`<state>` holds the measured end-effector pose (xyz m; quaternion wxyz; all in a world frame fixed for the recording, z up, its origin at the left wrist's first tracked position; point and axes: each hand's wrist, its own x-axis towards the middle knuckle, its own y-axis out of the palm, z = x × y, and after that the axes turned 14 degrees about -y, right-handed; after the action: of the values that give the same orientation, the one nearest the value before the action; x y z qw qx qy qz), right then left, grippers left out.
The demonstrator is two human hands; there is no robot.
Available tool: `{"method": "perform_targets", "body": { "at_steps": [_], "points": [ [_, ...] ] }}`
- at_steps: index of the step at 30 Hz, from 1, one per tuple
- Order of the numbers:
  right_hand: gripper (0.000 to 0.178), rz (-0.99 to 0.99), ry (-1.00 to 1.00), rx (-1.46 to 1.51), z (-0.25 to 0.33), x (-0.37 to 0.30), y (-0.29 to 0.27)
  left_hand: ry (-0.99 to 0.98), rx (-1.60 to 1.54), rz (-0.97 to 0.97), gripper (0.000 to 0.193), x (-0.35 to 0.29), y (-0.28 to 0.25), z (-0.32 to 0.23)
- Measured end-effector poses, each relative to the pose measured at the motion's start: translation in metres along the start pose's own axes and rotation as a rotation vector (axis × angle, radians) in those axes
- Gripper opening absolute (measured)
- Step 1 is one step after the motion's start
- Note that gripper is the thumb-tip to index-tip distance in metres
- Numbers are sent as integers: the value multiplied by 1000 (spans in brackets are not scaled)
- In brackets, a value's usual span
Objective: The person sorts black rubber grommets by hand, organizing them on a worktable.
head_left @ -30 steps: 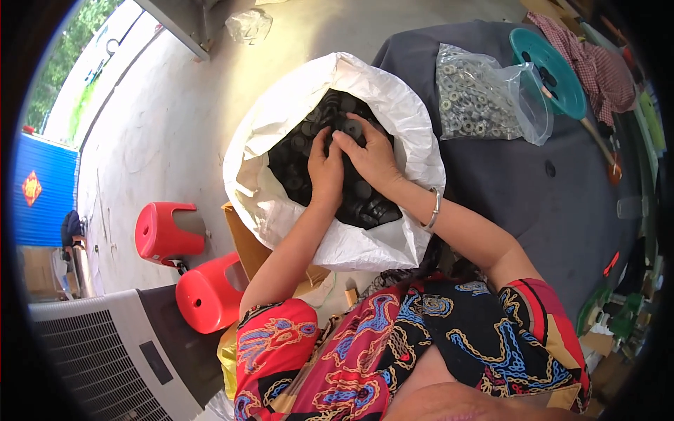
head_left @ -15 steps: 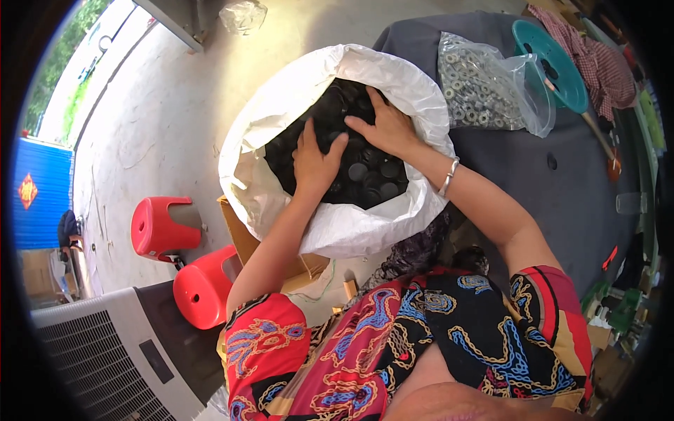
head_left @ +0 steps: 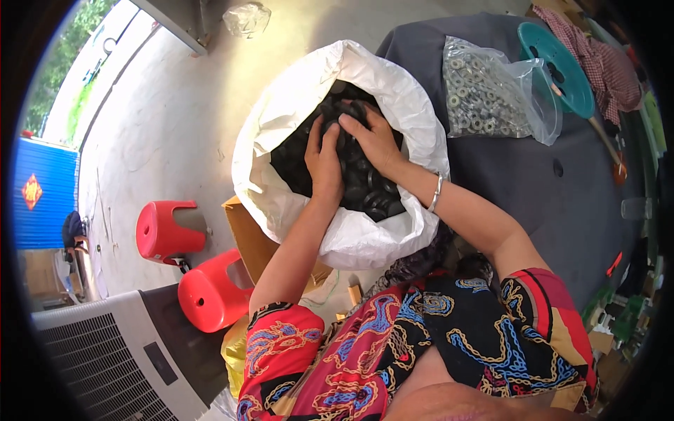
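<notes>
A white woven sack point(head_left: 375, 245) with its rim rolled outward stands in front of me. Inside lie many small black round caps point(head_left: 371, 191), disc-like in shape. My left hand point(head_left: 325, 167) and my right hand point(head_left: 379, 146) are both in the sack, cupped toward each other. Between them a heap of the black caps is gathered, some showing over and around the fingertips. Part of the fingers is hidden among the caps. A silver bangle point(head_left: 437, 193) circles my right wrist.
Right of the sack, a dark grey cloth surface point(head_left: 505, 189) carries a clear bag of metal ring-shaped parts point(head_left: 484, 95) and a teal basin point(head_left: 572, 81). On the left stand two red stools point(head_left: 210, 291) and a grey grilled appliance point(head_left: 105, 351). A cardboard box point(head_left: 249, 235) sits beside the sack.
My hands have come closer together and closed around a heap of black caps. Earlier they were spread apart over them. The sack appears slightly further right.
</notes>
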<state>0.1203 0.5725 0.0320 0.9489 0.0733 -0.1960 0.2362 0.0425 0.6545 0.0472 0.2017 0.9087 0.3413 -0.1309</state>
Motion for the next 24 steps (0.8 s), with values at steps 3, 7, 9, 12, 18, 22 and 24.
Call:
{"method": "perform_targets", "body": {
  "at_steps": [3, 7, 9, 12, 18, 22, 24],
  "points": [
    [35, -68, 0, 70, 5, -5, 8, 24, 35, -65, 46, -3, -2, 0],
    [28, -153, 56, 173, 18, -4, 17, 27, -52, -67, 42, -13, 4, -9],
    [27, -214, 40, 137, 30, -2, 22, 13, -105, -31, 41, -20, 8, -19],
    [26, -208, -18, 155, 45, 1, 25, 40, -225, 16, 41, -28, 12, -31],
    [23, -245, -114, 134, 73, 2, 19, 126, -235, 96, 41, -50, 24, -49],
    [20, -311, -191, 151, 94, 3, 6, 273, -115, 115, 38, -49, 38, -48],
    [21, -369, -347, 49, 85, 6, -6, 297, 3, 86, 42, -57, 56, -51]
  ]
}}
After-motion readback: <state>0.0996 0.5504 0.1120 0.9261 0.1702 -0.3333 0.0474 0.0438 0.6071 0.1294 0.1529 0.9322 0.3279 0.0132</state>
